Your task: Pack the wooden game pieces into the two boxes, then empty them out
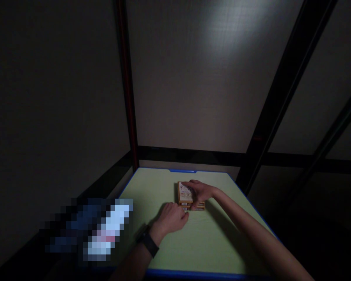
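Two flat boxes with orange edges lie stacked on the light green tabletop (pixel 155 187). The upper box (pixel 184 194) has a pale printed lid with dark lettering; of the lower box (pixel 200 208) only the front edge shows. My right hand (pixel 201 192) reaches over the upper box from the right, its thumb down at the front side and its fingers across the lid, gripping it. Just in front of the stack's left corner, my left hand (pixel 172 217) is curled into a loose fist, with nothing visible in it. A dark watch (pixel 149 244) circles my left wrist.
The table has a blue rim (pixel 183 171) with a small raised piece at its far edge. A bright blurred-out patch (pixel 108 230) is beside the table's left edge. Dark-framed wall panels (pixel 190 97) stand behind the table. The room is dim.
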A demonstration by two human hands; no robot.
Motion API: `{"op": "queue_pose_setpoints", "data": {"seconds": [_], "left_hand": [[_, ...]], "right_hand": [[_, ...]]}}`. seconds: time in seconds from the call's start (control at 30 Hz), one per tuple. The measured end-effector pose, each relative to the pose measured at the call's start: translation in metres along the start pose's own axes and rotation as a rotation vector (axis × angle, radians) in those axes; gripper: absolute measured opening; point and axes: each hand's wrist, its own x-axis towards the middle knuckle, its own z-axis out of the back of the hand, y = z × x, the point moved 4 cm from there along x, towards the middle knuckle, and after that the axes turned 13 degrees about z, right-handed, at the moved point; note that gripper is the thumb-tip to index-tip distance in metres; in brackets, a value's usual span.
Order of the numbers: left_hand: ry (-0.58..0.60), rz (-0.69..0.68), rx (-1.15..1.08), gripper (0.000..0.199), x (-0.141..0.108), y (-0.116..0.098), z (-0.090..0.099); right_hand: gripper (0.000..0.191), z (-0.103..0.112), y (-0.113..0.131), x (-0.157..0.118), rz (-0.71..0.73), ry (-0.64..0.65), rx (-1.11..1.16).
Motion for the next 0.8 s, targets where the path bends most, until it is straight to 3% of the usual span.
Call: {"op": "queue_pose_setpoints", "data": {"seconds": [0.53,0.67,0.8], "left_hand": [[-0.005,0.012,0.005,0.048,0.001,0.001,-0.002],[-0.016,0.006,0.010,0.047,0.002,0.003,-0.006],[-0.039,-0.016,0.010,0.048,0.001,0.002,-0.006]], "right_hand": [[0.123,-0.003,-0.004,0.000,0.045,-0.059,-0.023],[0.125,-0.001,-0.006,-0.001,0.058,-0.058,0.058],[0.122,0.015,-0.001,-0.011,0.152,-0.154,0.291]]}}
